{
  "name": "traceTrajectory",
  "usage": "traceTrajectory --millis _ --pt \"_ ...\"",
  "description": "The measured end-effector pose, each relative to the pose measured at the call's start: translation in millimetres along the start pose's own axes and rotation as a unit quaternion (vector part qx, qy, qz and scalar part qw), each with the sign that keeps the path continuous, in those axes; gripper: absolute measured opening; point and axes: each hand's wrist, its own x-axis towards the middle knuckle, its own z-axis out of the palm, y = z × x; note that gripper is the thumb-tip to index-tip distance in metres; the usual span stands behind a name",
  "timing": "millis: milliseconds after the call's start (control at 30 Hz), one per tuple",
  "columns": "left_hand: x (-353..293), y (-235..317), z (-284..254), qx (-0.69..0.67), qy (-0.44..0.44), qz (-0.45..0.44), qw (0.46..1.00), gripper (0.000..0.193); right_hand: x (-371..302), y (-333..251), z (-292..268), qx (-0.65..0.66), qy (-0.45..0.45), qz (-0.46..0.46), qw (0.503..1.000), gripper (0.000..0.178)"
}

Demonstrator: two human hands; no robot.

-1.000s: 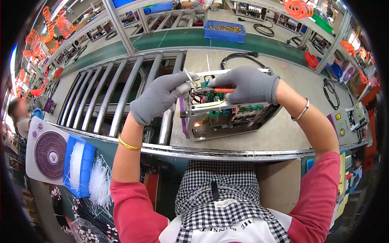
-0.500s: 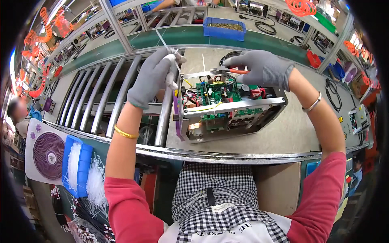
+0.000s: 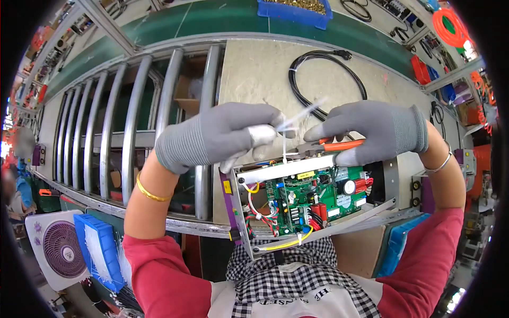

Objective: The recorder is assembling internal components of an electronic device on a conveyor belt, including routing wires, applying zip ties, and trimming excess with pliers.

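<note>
An opened metal chassis (image 3: 323,239) with green circuit boards (image 3: 291,197), coloured wires and a purple end panel (image 3: 231,209) stands on the bench in front of me. My left hand (image 3: 214,135), in a grey glove, pinches white cable ties (image 3: 300,115) above the chassis's far rail. One white strip runs down to that rail. My gloved right hand (image 3: 371,130) grips cutting pliers (image 3: 342,146) with orange-red handles. Their jaws point left, close to the strip at the rail. Whether they touch it I cannot tell.
A coiled black power cable (image 3: 293,85) lies behind the chassis. Metal rollers (image 3: 135,127) stretch to the left. Beyond the bench runs a green belt (image 3: 222,20) with a blue bin (image 3: 297,15) of small brass-coloured parts. At lower left are a fan (image 3: 62,249) and a blue tray (image 3: 98,252) of white ties.
My hands have come closer together over the far rail. The chassis appears turned and nearer the bench's front edge, and the view has shifted. The coiled cable shows more fully.
</note>
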Motion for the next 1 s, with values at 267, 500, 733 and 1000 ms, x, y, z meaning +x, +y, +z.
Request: traceTrajectory --millis 267,500,733,1000 --pt "-5.1 1.7 11.3 0.011 0.007 -0.061 0.998 0.029 16.1 2.8 -2.0 -0.052 0.005 -0.051 0.997 0.048" --pt "-3.2 10.9 17.9 0.024 0.026 -0.117 0.992 0.024 9.3 9.1 -7.8 -0.001 -0.032 -0.034 0.999 0.049" --pt "-2.7 13.6 14.6 -0.069 0.028 -0.183 0.980 0.025 16.1 21.0 -16.3 0.063 -0.047 -0.048 0.996 0.053" --pt "0.9 11.8 19.3 -0.089 0.037 -0.197 0.976 0.024 30.8 27.6 -6.6 0.091 -0.067 -0.064 0.992 0.053"
